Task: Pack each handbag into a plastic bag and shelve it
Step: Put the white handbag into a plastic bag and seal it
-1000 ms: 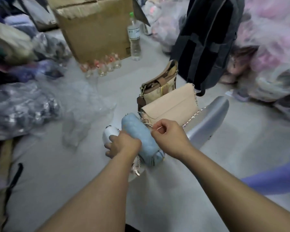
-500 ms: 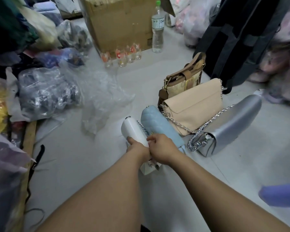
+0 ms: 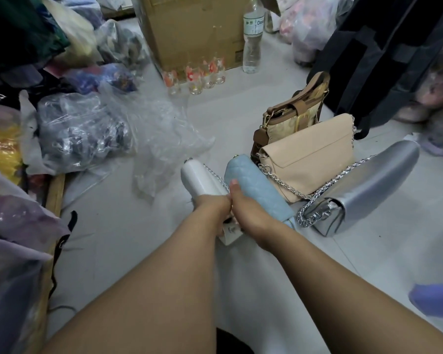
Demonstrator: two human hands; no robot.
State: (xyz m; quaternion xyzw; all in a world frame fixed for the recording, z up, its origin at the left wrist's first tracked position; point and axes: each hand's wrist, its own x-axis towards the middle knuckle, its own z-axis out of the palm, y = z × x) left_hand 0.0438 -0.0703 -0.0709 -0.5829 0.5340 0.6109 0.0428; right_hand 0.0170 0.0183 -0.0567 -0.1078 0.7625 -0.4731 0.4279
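Note:
Several handbags stand in a row on the pale floor. A white handbag (image 3: 200, 180) with a chain is nearest the left, and a light blue quilted handbag (image 3: 260, 190) leans beside it. Behind them lie a beige flap handbag (image 3: 312, 154), a brown and tan handbag (image 3: 290, 116) and a silver handbag (image 3: 374, 186) with a heavy chain. My left hand (image 3: 210, 210) grips the near end of the white handbag. My right hand (image 3: 248, 213) holds the same end, thumb up between the white and blue bags; its fingers are hidden. Crumpled clear plastic bags (image 3: 164, 139) lie to the left.
A cardboard box (image 3: 189, 29), a water bottle (image 3: 252, 37) and a row of small flowered glasses (image 3: 197, 76) stand at the back. Bagged goods (image 3: 79, 131) pile up on the left, and a dark backpack (image 3: 384, 54) hangs at the right. A purple object (image 3: 435, 300) sits at the lower right.
A second ago my hands were on the light blue handbag and a chain. Both have moved left and down onto the near end of the white handbag.

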